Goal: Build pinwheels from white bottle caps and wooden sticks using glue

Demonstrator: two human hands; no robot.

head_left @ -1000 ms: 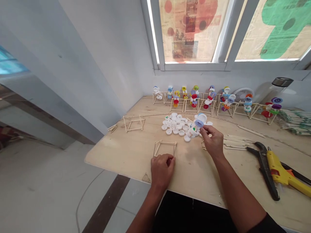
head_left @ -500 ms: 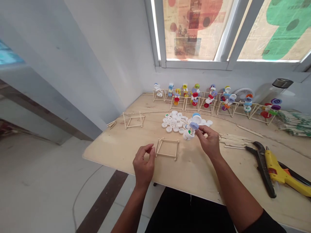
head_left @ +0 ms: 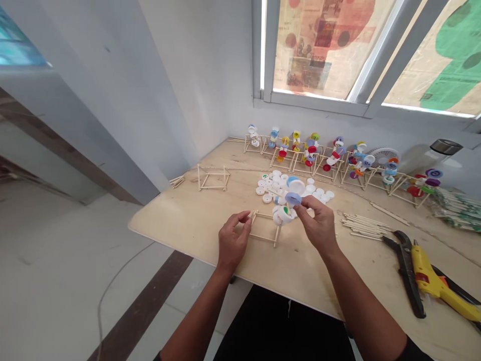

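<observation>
The person's right hand [head_left: 317, 224] had its thumb and fingers pinched on a periwinkle-blue bottle cap [head_left: 293, 199]. The cap was part of a cluster, with a large white cap [head_left: 296, 187] above it and a white cap with a green mark [head_left: 285, 214] below it. The left hand [head_left: 233, 240] stood apart from the right, open with its fingers loosely curled. Its fingertips [head_left: 246, 216] were just beside a square frame of wooden sticks [head_left: 265, 228], though I couldn't tell whether they touched it.

Everything was easiest to place from the pile of white bottle caps [head_left: 270, 185] on the plywood bench [head_left: 169, 223]. The cluster in the right hand was at the pile's front edge, and the square frame sat just in front of the pile. A second stick frame [head_left: 212, 178] stood to the left of the pile, with a few loose sticks [head_left: 176, 181] beyond it. To the right lay a neat group of loose sticks [head_left: 363, 228], and farther right were black-handled snips [head_left: 406, 271] and a yellow glue gun [head_left: 424, 268].

Behind the pile, a row of stick frames topped with colourful caps [head_left: 338, 160] ran along the wall, near a small white fan [head_left: 383, 156]. The green marks on the caps were too small to read, and so was the newsprint on the paper-covered window [head_left: 323, 50].
</observation>
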